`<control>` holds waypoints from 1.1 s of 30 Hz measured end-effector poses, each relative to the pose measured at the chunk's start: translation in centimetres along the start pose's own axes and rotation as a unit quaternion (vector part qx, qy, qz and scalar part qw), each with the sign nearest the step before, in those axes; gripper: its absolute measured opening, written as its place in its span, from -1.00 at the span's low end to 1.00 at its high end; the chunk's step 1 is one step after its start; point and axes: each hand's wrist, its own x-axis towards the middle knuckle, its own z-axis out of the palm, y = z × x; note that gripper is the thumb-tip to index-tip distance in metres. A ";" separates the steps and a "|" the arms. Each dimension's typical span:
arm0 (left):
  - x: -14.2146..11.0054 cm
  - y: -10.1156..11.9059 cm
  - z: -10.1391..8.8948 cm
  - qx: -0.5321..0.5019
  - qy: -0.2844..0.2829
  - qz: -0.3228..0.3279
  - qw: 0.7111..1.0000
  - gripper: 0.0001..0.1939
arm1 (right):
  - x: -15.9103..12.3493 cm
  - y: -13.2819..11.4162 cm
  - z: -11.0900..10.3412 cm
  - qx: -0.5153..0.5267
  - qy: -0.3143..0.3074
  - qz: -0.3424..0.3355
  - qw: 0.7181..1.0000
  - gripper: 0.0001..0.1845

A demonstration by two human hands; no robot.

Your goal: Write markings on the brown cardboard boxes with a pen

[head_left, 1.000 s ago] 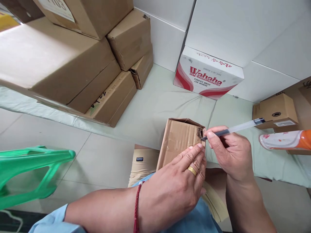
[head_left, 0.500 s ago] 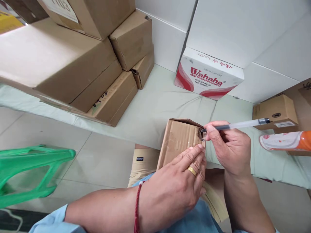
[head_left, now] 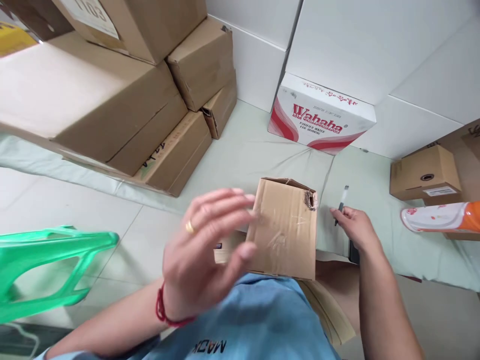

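Note:
A small cardboard box [head_left: 283, 235] rests on my lap against the blue shirt, with black ink scribbled around a hole near its far right corner. My left hand [head_left: 212, 245] is raised beside the box's left side, fingers spread and slightly blurred, holding nothing. To the right of the box, low over the pale green cloth [head_left: 262, 150], my right hand [head_left: 350, 225] pinches a pen [head_left: 345, 194] at its fingertips. The pen's clear end points away from me, and its lower part is partly behind the fingers. Part of a dark object [head_left: 353, 252] shows beneath the right wrist.
Stacked cardboard boxes [head_left: 123, 105] stand at the left of the cloth-covered surface. A Wahaha water carton [head_left: 320, 115] leans by the white wall. On the right are another cardboard box [head_left: 425, 172] and an orange-and-white bottle [head_left: 437, 216]. A green plastic stool [head_left: 75, 270] stands on the floor at left.
My left hand has lifted off the box and moved left, opening. My right hand has carried the pen away from the box's inked hole, rightward to the cloth.

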 end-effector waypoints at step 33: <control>13.3 -12.3 18.9 -0.362 0.011 -0.202 0.910 -0.17 | 5.8 -5.8 2.7 0.256 0.086 -0.281 0.921 -0.19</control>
